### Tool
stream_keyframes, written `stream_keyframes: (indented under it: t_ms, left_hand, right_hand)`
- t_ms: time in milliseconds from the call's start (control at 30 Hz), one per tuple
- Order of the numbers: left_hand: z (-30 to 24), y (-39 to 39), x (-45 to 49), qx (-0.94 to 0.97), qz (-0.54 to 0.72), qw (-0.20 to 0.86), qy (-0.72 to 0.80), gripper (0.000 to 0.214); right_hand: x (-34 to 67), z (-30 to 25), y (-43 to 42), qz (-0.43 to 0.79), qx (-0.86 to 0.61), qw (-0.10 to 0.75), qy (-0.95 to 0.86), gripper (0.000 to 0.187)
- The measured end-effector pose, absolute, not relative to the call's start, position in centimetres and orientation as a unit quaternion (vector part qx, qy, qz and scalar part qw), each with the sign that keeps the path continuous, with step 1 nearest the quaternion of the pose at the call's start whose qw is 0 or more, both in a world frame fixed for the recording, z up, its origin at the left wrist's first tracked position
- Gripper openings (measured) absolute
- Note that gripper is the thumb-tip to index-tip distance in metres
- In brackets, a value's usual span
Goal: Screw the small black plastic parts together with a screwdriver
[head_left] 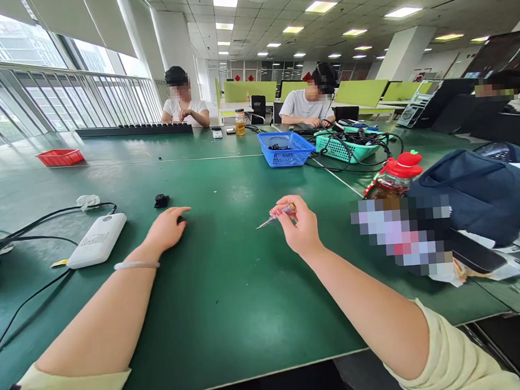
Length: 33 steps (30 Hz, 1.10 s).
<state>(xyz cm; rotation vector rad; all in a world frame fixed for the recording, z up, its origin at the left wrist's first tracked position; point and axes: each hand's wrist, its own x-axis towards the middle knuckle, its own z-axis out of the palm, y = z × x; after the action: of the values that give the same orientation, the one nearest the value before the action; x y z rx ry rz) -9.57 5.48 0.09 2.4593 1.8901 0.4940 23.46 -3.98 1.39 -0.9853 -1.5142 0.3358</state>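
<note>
My right hand (300, 228) is closed on a small screwdriver (274, 216) held above the green table mat (230, 280), its metal tip pointing left. My left hand (168, 227) lies on the mat with fingers curved over a small dark object that is mostly hidden beneath them. A little beyond my left hand sits a small black part (161, 200). A pale bracelet circles my left wrist.
A white power bank (97, 239) with black cables lies at left. A blue basket (286, 147), a teal basket (346, 147) with cables and a red tray (60, 156) stand farther back. At right are a red-capped bottle (394, 176) and a dark blue bag (469, 195). Other people sit across the table.
</note>
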Motion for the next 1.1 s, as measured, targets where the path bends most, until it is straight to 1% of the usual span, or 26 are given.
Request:
stream_keyframes:
  t_ms: [133, 300, 500, 867, 1000, 1100]
  left_hand:
    - [0.4, 6.1, -13.7, 0.722, 0.154, -0.035, 0.673, 0.053]
    - [0.4, 6.1, -15.2, 0.671, 0.158, -0.044, 0.723, 0.046]
    - [1.1, 5.9, -14.8, 0.633, 0.19, -0.007, 0.75, 0.044]
    - [2.5, 5.0, -13.9, 0.616, 0.235, 0.005, 0.751, 0.039]
    - [2.6, 5.0, -13.9, 0.595, 0.241, 0.048, 0.765, 0.036]
    - [2.8, 4.9, -13.9, 0.581, 0.27, 0.066, 0.765, 0.035]
  right_hand:
    - [23.4, 1.4, -4.0, 0.154, -0.423, 0.603, -0.659, 0.011]
    - [23.4, 1.3, -4.0, 0.154, -0.425, 0.603, -0.658, 0.012]
    - [23.4, 1.2, -3.9, 0.154, -0.431, 0.595, -0.66, 0.013]
    - [23.3, 1.1, -4.0, 0.152, -0.427, 0.591, -0.667, 0.013]
    - [23.3, 1.2, -4.0, 0.152, -0.425, 0.593, -0.666, 0.013]
    - [23.3, 1.3, -4.0, 0.15, -0.428, 0.592, -0.666, 0.012]
